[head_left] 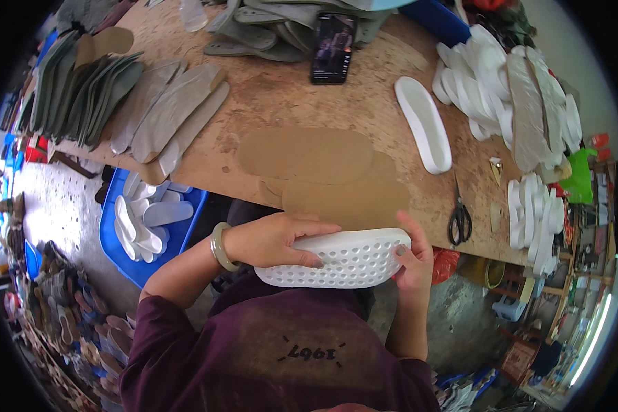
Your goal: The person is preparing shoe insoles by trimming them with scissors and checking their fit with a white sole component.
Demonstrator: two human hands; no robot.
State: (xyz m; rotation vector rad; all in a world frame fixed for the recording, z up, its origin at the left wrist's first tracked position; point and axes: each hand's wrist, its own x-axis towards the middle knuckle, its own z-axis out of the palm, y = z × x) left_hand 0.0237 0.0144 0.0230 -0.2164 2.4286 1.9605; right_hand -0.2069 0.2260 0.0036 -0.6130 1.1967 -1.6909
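Observation:
Between my two hands is a white shoe sole (350, 264), held close to my body at the table's near edge, its dimpled side facing up. My left hand (275, 240), with a pale bangle at the wrist, grips the sole's left part; the thumb lies over the dimples. At the other end my right hand (416, 257) pinches the tip, thumb on top and fingers behind. Just beyond the sole, brown insole-shaped pieces (305, 152) lie overlapping on the wooden table (254, 93). Another white sole (422, 123) rests by itself further right, hollow side up.
Black scissors (460, 221) lie at the right front edge. White soles (474, 82) are heaped at the back right. Grey insoles (82, 89) stack at the left; a phone (334, 48) leans on a grey pile. A blue bin (110, 233) of white soles stands left below the table.

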